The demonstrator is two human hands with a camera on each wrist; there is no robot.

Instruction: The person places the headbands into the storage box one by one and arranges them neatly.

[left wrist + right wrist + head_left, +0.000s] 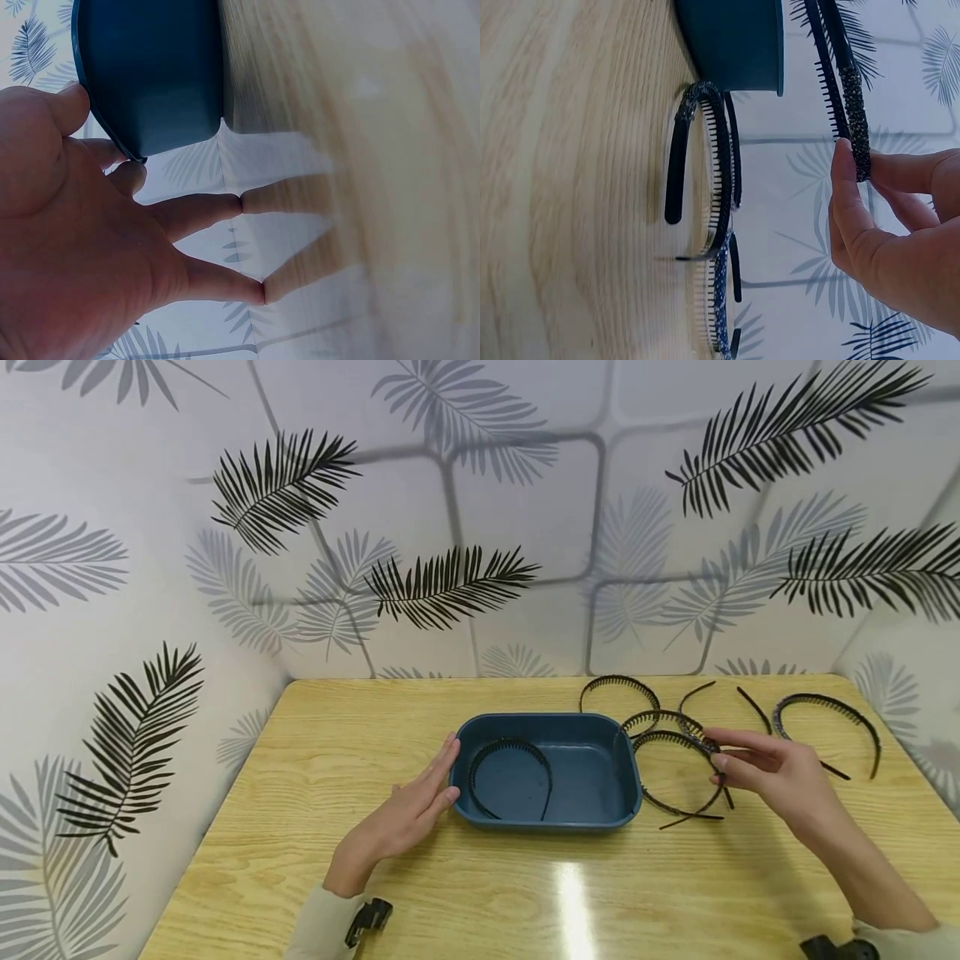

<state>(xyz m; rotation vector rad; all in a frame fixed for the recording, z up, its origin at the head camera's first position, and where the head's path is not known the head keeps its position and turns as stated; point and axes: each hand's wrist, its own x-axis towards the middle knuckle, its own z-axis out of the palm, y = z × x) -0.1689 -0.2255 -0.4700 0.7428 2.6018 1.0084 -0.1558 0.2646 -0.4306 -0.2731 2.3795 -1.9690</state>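
A dark blue plastic bin (pixel 543 827) stands on the table, with one black toothed headband (pixel 510 743) lying inside at its left. My left hand (pixel 408 814) rests against the bin's left end, fingers spread; in the left wrist view its thumb touches the rim and two fingertips meet the tabletop. To the right of the bin, my right hand (pixel 780 772) pinches a black toothed headband (pixel 855 112) by its glittery part between thumb and fingers. The right wrist view shows it raised off the table, its far part out of frame. Another headband (pixel 721 150) stands on the table below.
More headbands lie right of the bin: one at the back (pixel 618 678), another at the far right (pixel 825 699), others overlapping between. A leaf-patterned wall covering (pixel 517 635) rises behind the wooden table (pixel 360 727).
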